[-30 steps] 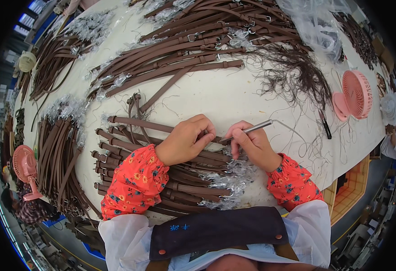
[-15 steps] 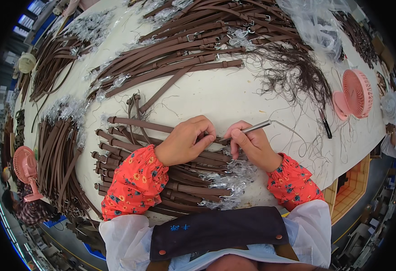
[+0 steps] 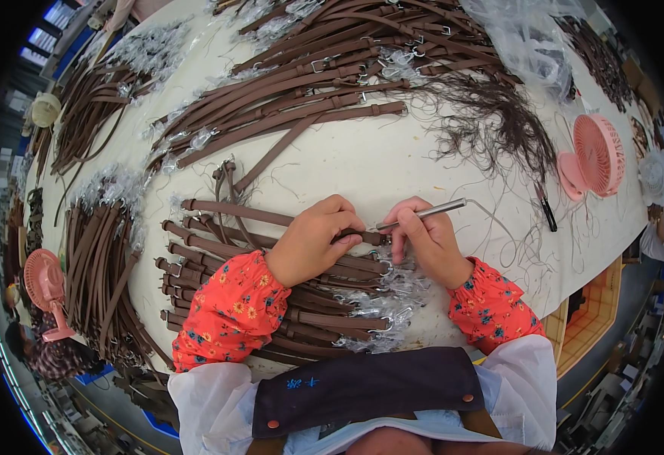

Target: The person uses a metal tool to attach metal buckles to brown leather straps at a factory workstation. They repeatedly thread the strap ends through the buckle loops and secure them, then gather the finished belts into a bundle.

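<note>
Fingers of the left hand are closed on a brown strap, whose end juts toward the right hand. The right hand grips a slim metal tool, its tip just beside the strap's end; whether they touch, I cannot tell. A thin cord trails from the tool's rear. Beneath the hands, a row of brown straps lies on the white desk, with clear plastic around their right ends. Farther off, more straps lie beside a tangle of dark threads, and a pink fan stands at right.
</note>
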{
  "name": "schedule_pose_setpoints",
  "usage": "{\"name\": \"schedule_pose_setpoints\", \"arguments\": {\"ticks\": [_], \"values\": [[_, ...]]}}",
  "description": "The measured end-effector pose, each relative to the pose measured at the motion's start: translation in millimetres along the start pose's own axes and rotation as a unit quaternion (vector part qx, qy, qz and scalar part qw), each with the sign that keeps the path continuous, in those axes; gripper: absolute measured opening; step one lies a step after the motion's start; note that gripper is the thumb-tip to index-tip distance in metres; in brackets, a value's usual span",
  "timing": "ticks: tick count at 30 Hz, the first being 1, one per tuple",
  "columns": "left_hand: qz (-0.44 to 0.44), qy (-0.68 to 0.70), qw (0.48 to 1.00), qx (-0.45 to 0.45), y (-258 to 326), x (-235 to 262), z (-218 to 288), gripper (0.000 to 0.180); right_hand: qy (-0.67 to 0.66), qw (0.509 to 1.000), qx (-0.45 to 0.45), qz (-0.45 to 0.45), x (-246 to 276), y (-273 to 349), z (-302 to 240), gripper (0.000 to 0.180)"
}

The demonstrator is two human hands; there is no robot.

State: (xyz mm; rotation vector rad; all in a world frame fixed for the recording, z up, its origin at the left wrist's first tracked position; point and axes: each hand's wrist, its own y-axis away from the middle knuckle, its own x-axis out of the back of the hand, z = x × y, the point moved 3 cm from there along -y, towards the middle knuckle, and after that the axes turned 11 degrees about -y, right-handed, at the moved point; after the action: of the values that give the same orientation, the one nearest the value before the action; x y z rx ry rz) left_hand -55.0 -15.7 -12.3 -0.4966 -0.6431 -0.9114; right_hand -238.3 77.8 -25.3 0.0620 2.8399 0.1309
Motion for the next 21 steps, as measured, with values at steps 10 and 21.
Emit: {"name": "schedule_pose_setpoints", "arguments": {"ticks": [10,21], "values": [[0.029,-0.089,0.995,-0.041,-4.9,-3.5,5.9,0.009,0.017,0.999,-0.025,-0.028,0.6,0.4,-0.4,0.031],[0.0,-0.067,0.998,-0.015,-4.7,-1.7,2.0,0.01,0.019,0.998,-0.034,-0.059,-2.8,-0.3,-1.8,0.028]]}}
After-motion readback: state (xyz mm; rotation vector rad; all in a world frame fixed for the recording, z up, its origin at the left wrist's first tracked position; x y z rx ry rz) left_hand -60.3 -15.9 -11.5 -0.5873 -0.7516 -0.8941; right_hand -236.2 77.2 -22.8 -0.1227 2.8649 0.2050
